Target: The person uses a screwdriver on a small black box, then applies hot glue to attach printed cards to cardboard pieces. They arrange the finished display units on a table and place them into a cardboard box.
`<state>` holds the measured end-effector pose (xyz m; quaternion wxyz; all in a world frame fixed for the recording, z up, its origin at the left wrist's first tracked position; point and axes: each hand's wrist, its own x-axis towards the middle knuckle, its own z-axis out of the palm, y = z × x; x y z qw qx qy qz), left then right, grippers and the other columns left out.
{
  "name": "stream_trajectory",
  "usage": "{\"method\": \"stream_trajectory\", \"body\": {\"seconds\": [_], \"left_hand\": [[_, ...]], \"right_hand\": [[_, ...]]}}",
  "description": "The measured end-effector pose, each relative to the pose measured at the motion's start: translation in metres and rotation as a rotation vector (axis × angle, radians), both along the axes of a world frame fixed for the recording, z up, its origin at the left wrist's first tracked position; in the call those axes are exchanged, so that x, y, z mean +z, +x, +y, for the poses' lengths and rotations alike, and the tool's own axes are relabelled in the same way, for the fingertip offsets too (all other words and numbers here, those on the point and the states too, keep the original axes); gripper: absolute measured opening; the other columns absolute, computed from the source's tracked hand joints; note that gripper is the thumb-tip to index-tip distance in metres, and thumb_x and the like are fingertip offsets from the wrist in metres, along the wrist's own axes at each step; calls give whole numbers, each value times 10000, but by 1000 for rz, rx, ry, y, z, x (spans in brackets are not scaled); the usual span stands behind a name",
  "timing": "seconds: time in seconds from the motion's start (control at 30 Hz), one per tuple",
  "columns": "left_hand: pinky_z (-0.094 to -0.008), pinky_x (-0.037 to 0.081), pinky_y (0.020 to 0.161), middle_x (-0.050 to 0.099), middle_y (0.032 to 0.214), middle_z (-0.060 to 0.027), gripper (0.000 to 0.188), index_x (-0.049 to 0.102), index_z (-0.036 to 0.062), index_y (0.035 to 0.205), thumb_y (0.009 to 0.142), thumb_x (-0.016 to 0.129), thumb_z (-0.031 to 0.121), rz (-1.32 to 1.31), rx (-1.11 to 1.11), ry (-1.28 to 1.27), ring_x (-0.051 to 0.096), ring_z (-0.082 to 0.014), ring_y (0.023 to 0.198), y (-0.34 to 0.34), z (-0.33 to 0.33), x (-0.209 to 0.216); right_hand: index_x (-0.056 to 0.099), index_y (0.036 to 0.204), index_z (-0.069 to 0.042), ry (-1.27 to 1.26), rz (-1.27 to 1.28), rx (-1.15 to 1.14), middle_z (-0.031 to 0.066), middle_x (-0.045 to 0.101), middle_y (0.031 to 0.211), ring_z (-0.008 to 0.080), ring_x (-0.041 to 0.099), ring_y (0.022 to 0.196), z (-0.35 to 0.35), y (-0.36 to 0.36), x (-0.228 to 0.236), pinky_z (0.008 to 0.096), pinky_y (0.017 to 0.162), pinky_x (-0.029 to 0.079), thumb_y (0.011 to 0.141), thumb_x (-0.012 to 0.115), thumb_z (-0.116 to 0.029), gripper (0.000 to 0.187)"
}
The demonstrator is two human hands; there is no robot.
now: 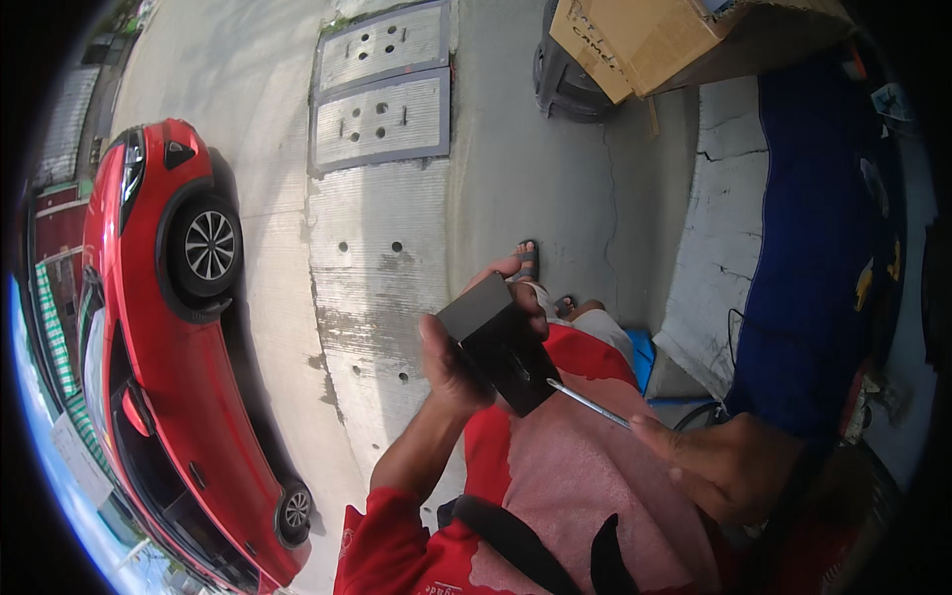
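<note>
A black box-shaped object point(504, 347) with smooth flat faces is held up in front of my body. My left hand point(456, 382) is closed around it, thumb on the near left side and fingers on the far side. From the right, my right hand point(719, 461) grips a screwdriver point(592, 405); its metal shaft points up and left, and its handle is hidden in the fingers. The screwdriver's tip is at the box's lower right edge, but I cannot tell whether they touch.
A red car point(188, 367) stands on the concrete at left. Perforated concrete drain covers point(382, 124) run along the middle. A cardboard box point(645, 45) sits over a dark chair-like object point(570, 84) at upper right. Dark blue cloth point(813, 248) hangs at right.
</note>
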<state>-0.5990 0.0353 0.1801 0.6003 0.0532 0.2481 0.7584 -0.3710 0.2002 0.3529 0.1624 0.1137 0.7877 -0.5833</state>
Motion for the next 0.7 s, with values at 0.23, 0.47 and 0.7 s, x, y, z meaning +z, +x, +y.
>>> {"method": "stream_trajectory", "body": {"seconds": [0.23, 0.47, 0.7], "left_hand": [[-389, 521, 895, 605, 1131, -157, 1222, 376, -45, 1502, 797, 415, 952, 103, 204, -72, 621, -250, 1006, -9, -48, -2], [-378, 539, 852, 625, 1058, -185, 1179, 458, -79, 1444, 786, 540, 895, 414, 290, -237, 648, -262, 961, 0, -73, 13], [-407, 543, 836, 612, 1009, -174, 1053, 521, -44, 1398, 714, 760, 721, 426, 267, -312, 641, -290, 949, 10, -72, 23]], "right_hand": [[416, 1518, 37, -7, -169, 389, 163, 701, 744, 261, 692, 551, 6, -69, 2, 336, 519, 558, 945, 560, -10, 593], [403, 1538, -6, -54, -294, 582, 247, 684, 786, 349, 701, 595, 10, -104, 5, 392, 547, 574, 952, 533, -23, 601], [422, 1525, -17, -43, -391, 605, 266, 689, 835, 393, 715, 696, 7, -106, 0, 420, 629, 589, 967, 507, -28, 565]]}}
